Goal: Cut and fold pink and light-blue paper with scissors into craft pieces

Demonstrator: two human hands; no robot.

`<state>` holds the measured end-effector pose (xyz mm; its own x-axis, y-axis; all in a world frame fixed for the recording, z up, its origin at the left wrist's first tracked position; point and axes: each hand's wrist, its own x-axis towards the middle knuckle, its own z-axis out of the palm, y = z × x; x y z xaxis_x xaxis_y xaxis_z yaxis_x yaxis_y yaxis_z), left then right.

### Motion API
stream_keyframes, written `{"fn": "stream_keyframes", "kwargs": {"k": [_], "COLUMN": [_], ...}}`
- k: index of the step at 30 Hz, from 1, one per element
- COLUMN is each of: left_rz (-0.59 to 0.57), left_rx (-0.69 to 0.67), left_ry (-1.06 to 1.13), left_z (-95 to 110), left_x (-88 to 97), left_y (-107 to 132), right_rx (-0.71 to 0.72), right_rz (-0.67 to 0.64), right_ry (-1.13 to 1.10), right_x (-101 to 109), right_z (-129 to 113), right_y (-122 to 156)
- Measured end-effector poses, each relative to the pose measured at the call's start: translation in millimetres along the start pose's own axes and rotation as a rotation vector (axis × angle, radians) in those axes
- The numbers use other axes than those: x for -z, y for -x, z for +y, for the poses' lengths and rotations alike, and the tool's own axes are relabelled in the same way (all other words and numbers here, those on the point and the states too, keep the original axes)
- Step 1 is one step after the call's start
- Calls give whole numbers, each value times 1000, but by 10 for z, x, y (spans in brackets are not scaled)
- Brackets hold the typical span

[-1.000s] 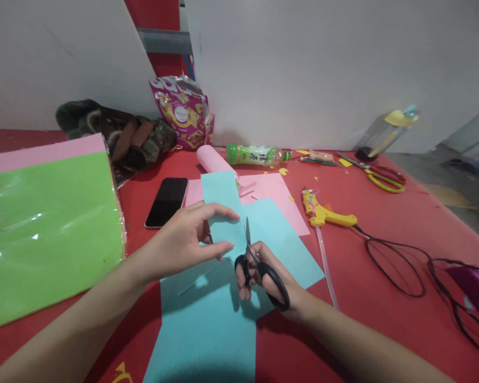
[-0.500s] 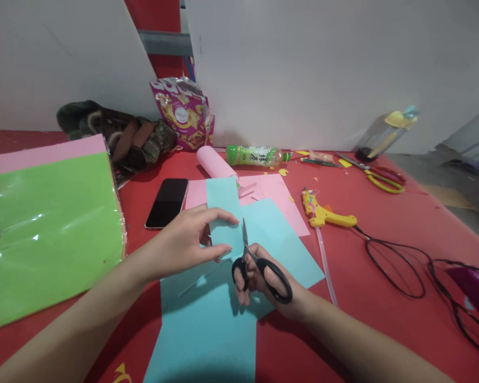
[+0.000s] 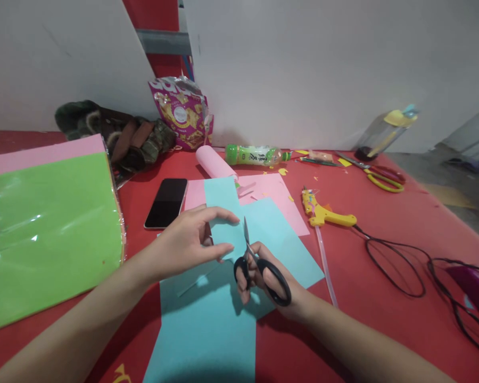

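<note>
My left hand (image 3: 201, 234) grips a light blue strip of paper (image 3: 221, 194) between thumb and fingers, with the strip's far end reaching away from me. In my right hand (image 3: 259, 271) is a pair of scissors (image 3: 277, 281) with black handles, thumb and fingers through the loops. Its blades point away from me, beside the strip's right edge; whether they touch the paper I cannot tell. Under both hands lie larger light blue sheets (image 3: 207, 330), with a thin cut sliver (image 3: 187, 287) on top.
A phone (image 3: 166, 204) lies left of the sheets, near a plastic-wrapped pack of green paper (image 3: 56, 234). Rolled pink paper (image 3: 215, 162), a green-labelled bottle (image 3: 255, 155) and a snack bag (image 3: 183, 114) are behind. A yellow glue gun (image 3: 327, 215) with a black cord lies right.
The scissors and my right hand have shifted very slightly to the right, the blades a little farther from the strip's edge. My left hand keeps its hold.
</note>
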<state>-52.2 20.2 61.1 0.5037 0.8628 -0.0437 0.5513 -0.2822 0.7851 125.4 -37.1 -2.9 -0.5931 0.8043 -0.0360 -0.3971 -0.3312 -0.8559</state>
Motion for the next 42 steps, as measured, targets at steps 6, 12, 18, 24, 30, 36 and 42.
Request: {"fn": "stream_keyframes", "kwargs": {"k": [6,12,18,24,30,36,42], "left_rz": [15,24,28,21,20,22,20], "left_rx": [-17,-26,-28,-31,-26,-29,-22], "left_ry": [-9,-13,-12,30,31,6,-9], "left_z": [-2,-16,-8,-21,-34,-33,-18], "left_x": [-7,-9,-8,-10,-7,4,1], "left_y": [4,7,-4,3,3,3,-4], "right_rx": [21,46,65,71,54,44,30], "right_rz": [-2,2,1,13,41,67,84], "right_ry": [15,15,17,13,10,29,28], "right_x": [-1,1,-16,-30,-51,-66,-59], "right_z": [-7,23,19,18,14,-3,13], "right_y": [0,-1,3,6,10,13,7]}}
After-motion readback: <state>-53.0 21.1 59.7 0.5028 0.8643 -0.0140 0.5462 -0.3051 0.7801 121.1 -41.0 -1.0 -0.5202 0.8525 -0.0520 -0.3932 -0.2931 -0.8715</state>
